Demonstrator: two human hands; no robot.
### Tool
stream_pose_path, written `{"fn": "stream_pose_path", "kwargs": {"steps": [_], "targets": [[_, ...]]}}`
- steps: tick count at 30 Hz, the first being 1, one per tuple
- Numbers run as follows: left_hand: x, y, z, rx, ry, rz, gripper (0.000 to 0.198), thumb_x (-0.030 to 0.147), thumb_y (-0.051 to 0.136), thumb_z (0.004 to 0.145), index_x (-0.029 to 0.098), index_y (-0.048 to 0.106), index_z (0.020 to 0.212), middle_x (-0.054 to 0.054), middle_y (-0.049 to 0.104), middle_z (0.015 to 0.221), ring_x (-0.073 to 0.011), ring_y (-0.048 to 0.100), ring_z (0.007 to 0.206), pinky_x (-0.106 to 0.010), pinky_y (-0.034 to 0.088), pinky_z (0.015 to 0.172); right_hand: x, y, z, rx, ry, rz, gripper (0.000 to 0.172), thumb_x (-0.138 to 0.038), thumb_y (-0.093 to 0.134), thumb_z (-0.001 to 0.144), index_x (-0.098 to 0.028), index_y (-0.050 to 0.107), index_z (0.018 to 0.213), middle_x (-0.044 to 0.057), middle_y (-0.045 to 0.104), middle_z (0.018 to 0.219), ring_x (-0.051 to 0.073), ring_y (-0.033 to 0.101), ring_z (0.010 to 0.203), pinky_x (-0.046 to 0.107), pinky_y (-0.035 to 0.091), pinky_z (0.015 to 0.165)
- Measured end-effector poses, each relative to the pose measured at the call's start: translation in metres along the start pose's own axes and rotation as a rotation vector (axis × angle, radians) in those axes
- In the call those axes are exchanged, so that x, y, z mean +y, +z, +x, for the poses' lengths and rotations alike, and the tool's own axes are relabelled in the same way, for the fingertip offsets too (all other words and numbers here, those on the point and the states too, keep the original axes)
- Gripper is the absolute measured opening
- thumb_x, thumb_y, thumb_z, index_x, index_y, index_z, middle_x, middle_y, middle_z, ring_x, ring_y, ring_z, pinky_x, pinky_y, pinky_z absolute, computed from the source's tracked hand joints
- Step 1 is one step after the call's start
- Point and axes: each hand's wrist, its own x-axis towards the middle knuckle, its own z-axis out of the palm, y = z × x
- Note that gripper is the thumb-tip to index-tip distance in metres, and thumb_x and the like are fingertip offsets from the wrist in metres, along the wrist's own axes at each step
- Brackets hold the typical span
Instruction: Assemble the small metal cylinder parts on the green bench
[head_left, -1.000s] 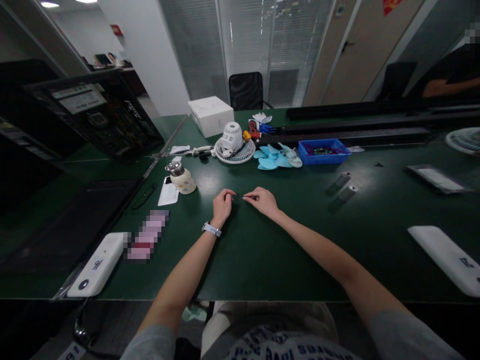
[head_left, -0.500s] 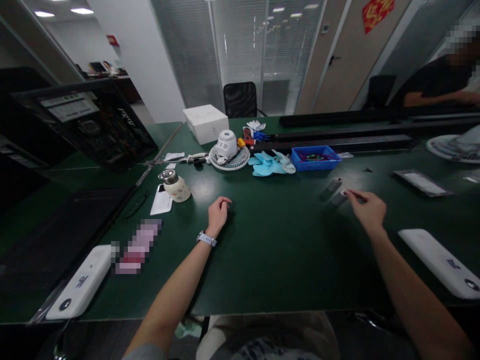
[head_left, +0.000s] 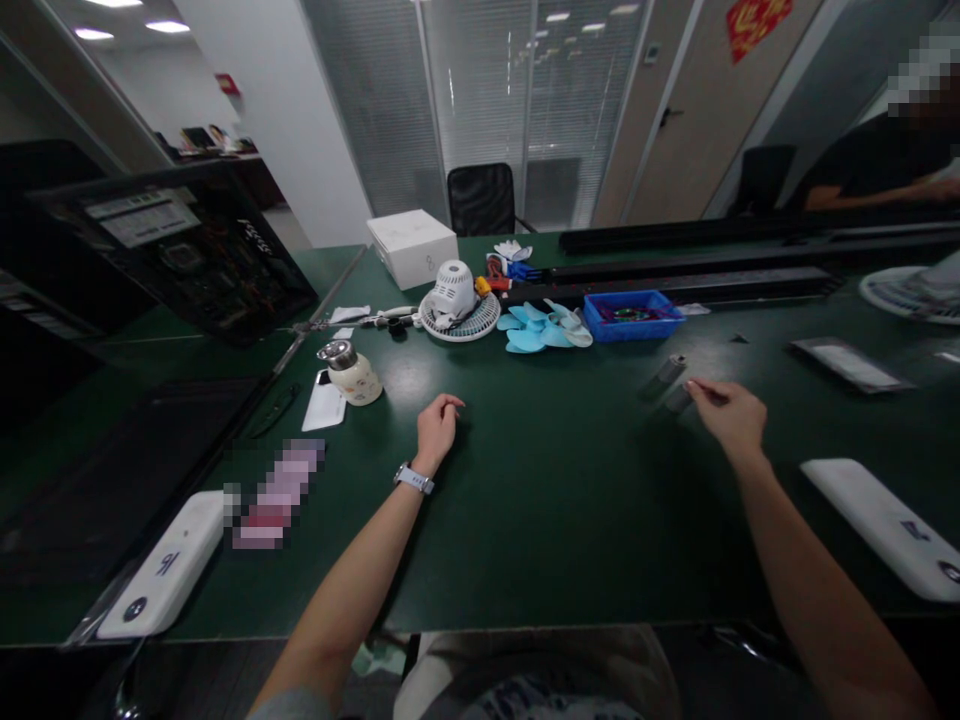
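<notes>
My left hand [head_left: 437,425] rests on the green table [head_left: 555,500] with its fingers loosely curled and nothing visible in them; a watch sits on that wrist. My right hand [head_left: 724,412] is stretched out to the right, thumb and fingers pinched together at the end of the nearer of two small grey cylinders [head_left: 677,399]. The other cylinder [head_left: 663,373] lies just beyond it, untouched.
At the back stand a white fan motor on its grille [head_left: 457,300], light blue fan blades [head_left: 544,328], a blue tray [head_left: 632,315] and a white box [head_left: 412,247]. A lidded cup [head_left: 350,372] and an open computer case [head_left: 187,250] stand left. White devices [head_left: 161,580] [head_left: 885,525] lie on both sides. Another person [head_left: 885,160] sits far right.
My right hand left the spot beside my left hand and swung right to the grey cylinders, settling on the nearer one. My left hand stayed put. The camera view shifted slightly.
</notes>
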Motion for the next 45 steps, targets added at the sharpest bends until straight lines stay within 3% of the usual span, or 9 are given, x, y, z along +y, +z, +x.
{"fn": "stream_pose_path", "kwargs": {"steps": [4,8,12,17,22,27,31,38,45], "targets": [[0.0,0.0,0.0,0.0,-0.003,0.005,0.029,0.022,0.04,0.083,0.02,0.069,0.086,0.002,0.063,0.069,-0.0138,0.057,0.064,-0.024,0.04,0.063,-0.012,-0.009,0.014,-0.02,0.088,-0.076,0.063,-0.054,0.066,0.075,-0.02,0.063,0.129,0.013,0.068,0.116,0.025,0.062,0.105,0.034,0.044,0.088],[0.001,0.0,-0.001,-0.006,-0.007,0.023,0.029,0.022,0.04,0.083,0.02,0.069,0.087,0.001,0.063,0.07,-0.0143,0.057,0.064,-0.025,0.04,0.063,-0.035,-0.007,0.052,-0.302,0.218,-0.22,0.084,-0.063,0.065,0.073,-0.011,0.053,0.138,0.022,0.063,0.123,0.031,0.059,0.106,0.039,0.041,0.083],[0.002,-0.001,-0.001,-0.01,-0.009,0.033,0.029,0.022,0.04,0.083,0.02,0.069,0.087,0.001,0.064,0.069,-0.0147,0.057,0.063,-0.025,0.04,0.062,-0.054,0.001,0.08,-0.489,0.281,-0.353,0.065,-0.054,0.071,0.072,-0.014,0.066,0.123,0.024,0.066,0.115,0.03,0.061,0.099,0.039,0.038,0.077],[0.001,0.0,0.0,-0.005,0.012,0.027,0.029,0.022,0.04,0.085,0.02,0.069,0.086,0.001,0.064,0.069,-0.0145,0.057,0.063,-0.025,0.041,0.062,-0.061,-0.005,0.084,-0.433,0.242,-0.457,0.044,-0.048,0.071,0.073,-0.016,0.075,0.103,0.023,0.068,0.112,0.034,0.061,0.103,0.046,0.034,0.085],[-0.001,0.002,0.001,-0.017,0.023,0.028,0.027,0.02,0.043,0.085,0.02,0.07,0.09,0.001,0.065,0.071,-0.015,0.057,0.064,-0.027,0.043,0.064,-0.098,-0.01,0.052,-0.331,-0.085,-0.263,0.038,-0.048,0.073,0.07,-0.019,0.077,0.094,0.011,0.075,0.086,0.029,0.066,0.092,0.044,0.041,0.089],[0.007,0.0,-0.005,0.061,0.269,0.13,0.021,0.028,0.055,0.088,0.023,0.071,0.1,-0.004,0.065,0.097,-0.0207,0.055,0.098,-0.036,0.043,0.093,-0.176,0.02,-0.014,-0.573,-0.42,0.187,0.034,-0.046,0.073,0.068,-0.024,0.077,0.095,0.001,0.075,0.079,0.022,0.07,0.079,0.038,0.048,0.087],[0.025,0.002,-0.02,0.129,0.373,0.205,0.022,0.041,0.063,0.085,0.028,0.073,0.101,-0.007,0.052,0.121,-0.0244,0.043,0.118,-0.042,0.035,0.104,-0.218,0.047,-0.059,-0.653,-0.588,0.262,0.03,-0.041,0.074,0.066,-0.026,0.077,0.092,-0.001,0.075,0.077,0.022,0.07,0.084,0.047,0.035,0.103],[0.054,0.019,-0.034,0.118,0.337,0.284,0.029,0.05,0.065,0.082,0.034,0.072,0.105,-0.008,0.034,0.139,-0.0331,0.03,0.131,-0.052,0.029,0.107,-0.219,0.068,-0.094,-0.597,-0.674,0.344,0.03,-0.033,0.074,0.064,-0.028,0.074,0.094,0.001,0.075,0.087,0.024,0.066,0.096,0.05,0.029,0.105],[0.055,0.026,-0.036,0.112,0.235,0.272,0.025,0.051,0.068,0.079,0.033,0.076,0.094,-0.007,0.035,0.139,-0.0352,0.028,0.131,-0.054,0.031,0.105,-0.196,0.094,-0.118,-0.539,-0.604,0.491,0.051,-0.04,0.073,0.069,-0.027,0.063,0.117,0.005,0.071,0.111,0.024,0.063,0.106,0.052,0.028,0.109]]}}
